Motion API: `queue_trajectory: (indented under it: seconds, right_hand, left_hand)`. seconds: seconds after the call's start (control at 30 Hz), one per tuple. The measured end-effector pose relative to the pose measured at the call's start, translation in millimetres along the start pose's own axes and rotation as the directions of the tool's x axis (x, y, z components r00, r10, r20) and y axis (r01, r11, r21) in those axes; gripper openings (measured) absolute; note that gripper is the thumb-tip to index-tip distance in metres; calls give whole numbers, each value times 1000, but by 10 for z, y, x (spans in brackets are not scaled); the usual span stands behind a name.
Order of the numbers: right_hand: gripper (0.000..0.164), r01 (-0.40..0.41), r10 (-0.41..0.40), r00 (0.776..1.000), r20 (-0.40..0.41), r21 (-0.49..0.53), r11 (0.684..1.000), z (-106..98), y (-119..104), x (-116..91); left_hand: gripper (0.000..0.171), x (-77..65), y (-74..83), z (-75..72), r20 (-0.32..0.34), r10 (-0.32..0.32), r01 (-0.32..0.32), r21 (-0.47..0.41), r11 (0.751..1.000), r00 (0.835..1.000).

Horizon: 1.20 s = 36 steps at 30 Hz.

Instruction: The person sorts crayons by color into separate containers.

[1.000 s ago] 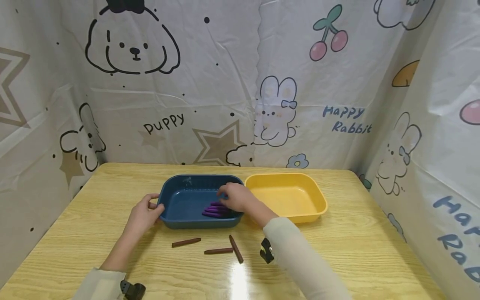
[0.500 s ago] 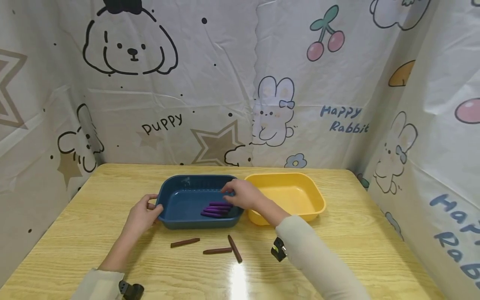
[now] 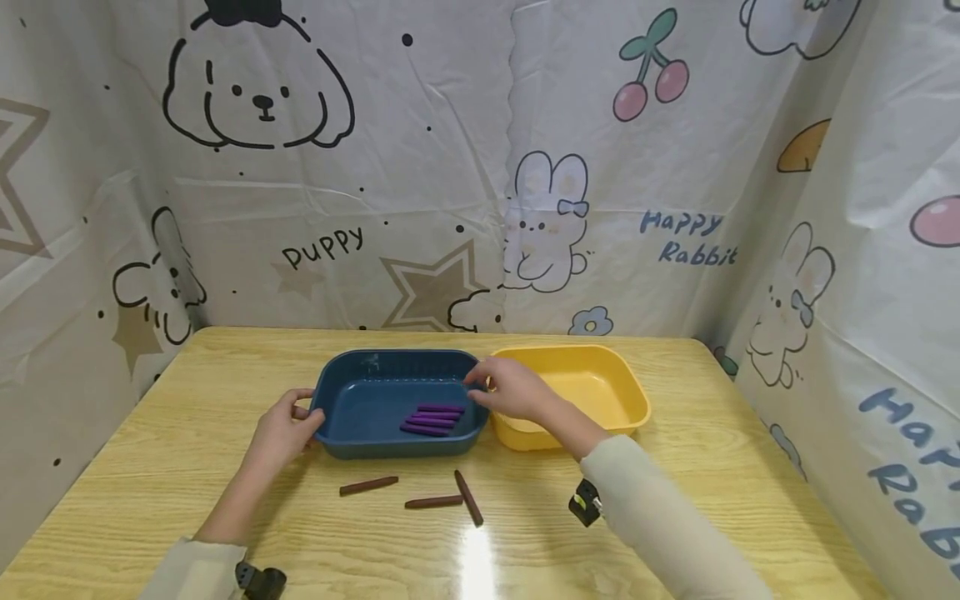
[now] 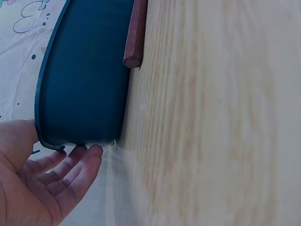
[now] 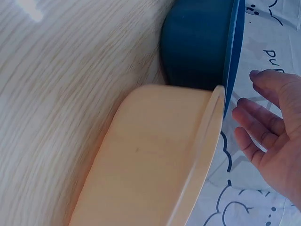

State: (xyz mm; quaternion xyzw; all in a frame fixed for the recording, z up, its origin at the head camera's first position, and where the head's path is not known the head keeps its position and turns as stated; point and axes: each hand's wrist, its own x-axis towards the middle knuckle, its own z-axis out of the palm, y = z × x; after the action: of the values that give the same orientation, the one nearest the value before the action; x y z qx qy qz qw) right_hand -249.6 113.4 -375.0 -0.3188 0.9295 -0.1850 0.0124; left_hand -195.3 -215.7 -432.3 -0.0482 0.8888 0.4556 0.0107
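Note:
My left hand (image 3: 287,427) holds the left end of the blue bin (image 3: 397,448), thumb at the rim and fingers against the outer end wall, as the left wrist view shows. Inside that bin, several purple crayons (image 3: 431,420) lie side by side toward the right. My right hand (image 3: 513,387) hovers over the spot where the blue bin meets the yellow bin (image 3: 600,435). Its fingers are loosely bent with nothing between them, also seen in the right wrist view, where the hand (image 5: 273,127) is apart from both rims.
On the table (image 3: 300,542) in front of the blue bin lie three brown crayons, one crayon (image 3: 369,486) at the left and two touching, a flat crayon (image 3: 433,502) and a slanted crayon (image 3: 468,497). A printed cloth (image 3: 450,192) encloses the back and sides.
My right hand has drawn back to the right, away from the purple crayons, which now show fully. My left hand stays at the blue bin's left end.

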Motion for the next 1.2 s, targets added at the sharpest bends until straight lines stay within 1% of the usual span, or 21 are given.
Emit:
queue_trajectory:
  seconds: [0.2, 0.37, 0.63, 0.73, 0.87, 0.97, 1.03, 1.2]
  right_hand:
    - [23, -17, 17, 999, -37, 19, 1000, -86, 113, -137]
    - [23, -32, 35, 997, -71, 45, 998, -204, 214, -253]
    - [24, -109, 115, 989, -98, 65, 992, -317, 456, -445]
    - [25, -138, 147, 983, -109, 88, 987, -347, 561, -518]
    - [24, -150, 165, 976, -141, 111, 982, -386, 696, -615]
    - [23, -175, 192, 967, -168, 108, 979, -418, 785, -687]
    - [23, -208, 225, 958, -180, 109, 972, -439, 844, -732]
    - [25, -289, 308, 930, -201, 117, 950, -464, 1007, -842]
  left_hand:
    - [50, 11, -5, 8, 6, -6, 6, -2, 1000, 1000]
    - [50, 6, 0, 3, 8, -6, 6, 5, 1000, 1000]
    - [49, -2, 21, 3, 2, -6, 6, 9, 1000, 1000]
    - [49, -4, 21, 8, 2, -8, 8, 12, 1000, 1000]
    - [49, -8, 13, 11, 0, -10, 10, 16, 1000, 1000]
    - [49, -5, 11, 10, -1, -9, 9, 20, 1000, 1000]
    - [49, -4, 11, 7, -2, -6, 6, 22, 1000, 1000]
    - [49, -5, 14, 0, -4, -2, 2, 29, 1000, 1000]
